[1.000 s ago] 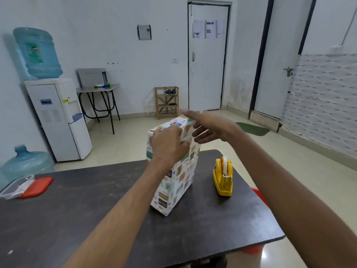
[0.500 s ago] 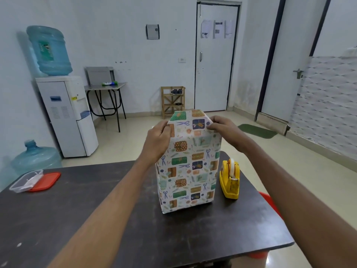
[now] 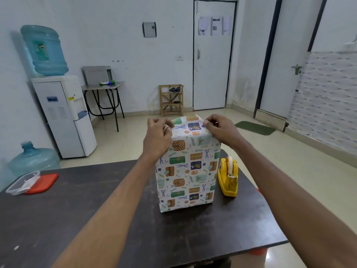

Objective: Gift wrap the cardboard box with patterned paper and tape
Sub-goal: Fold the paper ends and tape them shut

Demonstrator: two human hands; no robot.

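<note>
The box (image 3: 186,171), covered in white paper printed with gift and scissor motifs, stands upright on end on the dark table (image 3: 96,219). My left hand (image 3: 157,139) grips its top left corner, fingers curled over the paper's edge. My right hand (image 3: 220,129) pinches the paper at the top right corner. A yellow tape dispenser (image 3: 229,176) with a white roll sits on the table just right of the box, close to it.
A clear plastic container (image 3: 22,183) with an orange-red lid (image 3: 43,183) lies at the table's far left. Behind stand a water dispenser (image 3: 63,113), a spare water bottle (image 3: 32,160), a small side table (image 3: 104,88) and a wooden rack (image 3: 171,99).
The box was turned from an angled, tilted pose to stand square on end. My right hand came from above the box down onto its top right corner; both hands now hold the top corners.
</note>
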